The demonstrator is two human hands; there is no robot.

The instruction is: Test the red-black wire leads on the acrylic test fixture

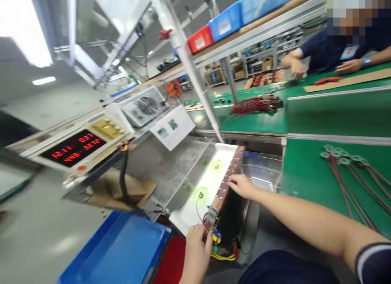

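Note:
My left hand (197,245) is closed in a pinch at the lower end of a brown strip with metal studs (229,172), beside a metal clamp-like part (210,214). A thin wire (197,210) runs into its fingers from a small round part (200,195) on a yellow-green circle of the white board (186,214). My right hand (243,186) rests with curled fingers against the strip's edge. Whether its fingertips hold anything is hidden. A second yellow-green circle (216,166) lies farther up the board, with a transparent sheet (180,184) along its left side.
A meter with red digits (73,147) stands at left, above a blue tray (122,251). Red-wired parts lie in bundles (339,157) on the green bench (302,174) and in a pile (258,104) farther back. A person (324,51) works across the bench. A white post (195,72) rises ahead.

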